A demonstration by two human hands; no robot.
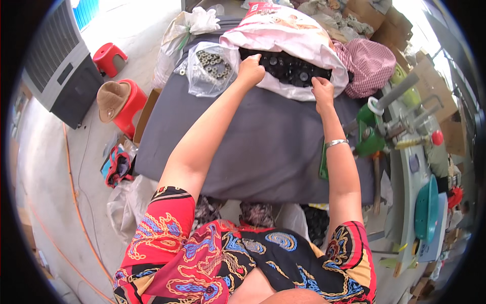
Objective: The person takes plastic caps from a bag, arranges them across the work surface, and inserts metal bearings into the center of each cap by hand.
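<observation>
Both my arms reach forward over a dark grey cloth-covered table (233, 147) to a white woven sack (283, 35) lying at its far side. Inside the sack's wide mouth are many small round black parts (291, 71). At the left of the mouth, my left hand (251, 71) is closed on the sack's edge. My right hand (323, 92) pinches the edge at the right of the mouth. Close by my left hand sits a clear plastic bag (210, 76) holding ring-shaped metal pieces.
A green hand press (372, 126) with a red knob stands at the table's right edge. Red-checked cloth (367, 66) bulges beside the sack. To the left are red stools (110, 59), one bearing a brown hat (112, 100), and a grey air cooler (55, 55). An orange hose (73, 182) crosses the floor.
</observation>
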